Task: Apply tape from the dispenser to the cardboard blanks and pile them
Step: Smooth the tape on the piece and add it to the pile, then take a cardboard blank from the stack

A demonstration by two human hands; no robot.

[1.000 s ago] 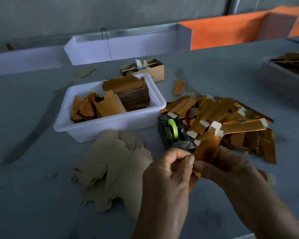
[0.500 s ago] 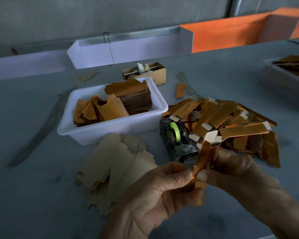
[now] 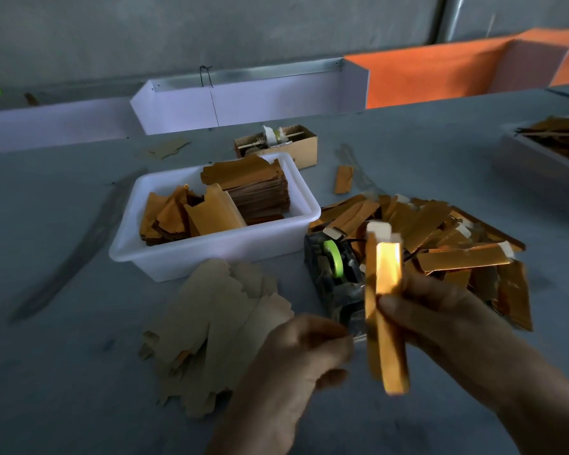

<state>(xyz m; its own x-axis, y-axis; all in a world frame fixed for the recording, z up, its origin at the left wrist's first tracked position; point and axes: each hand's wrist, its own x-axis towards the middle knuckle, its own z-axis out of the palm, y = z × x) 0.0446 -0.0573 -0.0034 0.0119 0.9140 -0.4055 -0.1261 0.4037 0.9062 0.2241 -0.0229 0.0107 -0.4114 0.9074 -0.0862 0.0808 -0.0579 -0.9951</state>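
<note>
My right hand (image 3: pixel 440 320) grips a folded gold cardboard blank (image 3: pixel 386 349) and holds it upright, with a white tape tab at its top end. My left hand (image 3: pixel 293 369) is off the blank. Its thumb and forefinger pinch what looks like the clear tape end at the front of the dark tape dispenser (image 3: pixel 326 284), which carries a green roll (image 3: pixel 335 257). A loose pile of taped gold blanks (image 3: pixel 440 224) lies behind and to the right of the dispenser. Flat beige blanks (image 3: pixel 217 323) lie fanned out on the table to the left.
A white bin (image 3: pixel 211 254) holding stacked gold blanks stands left of the dispenser. Behind it sits a small cardboard box (image 3: pixel 304 151). One loose gold piece (image 3: pixel 343 178) lies nearby. A grey tray (image 3: pixel 539 159) with more blanks is at the far right.
My left hand has let go of the blank and dropped to the dispenser's front. My right hand has raised the blank and turned it upright.
</note>
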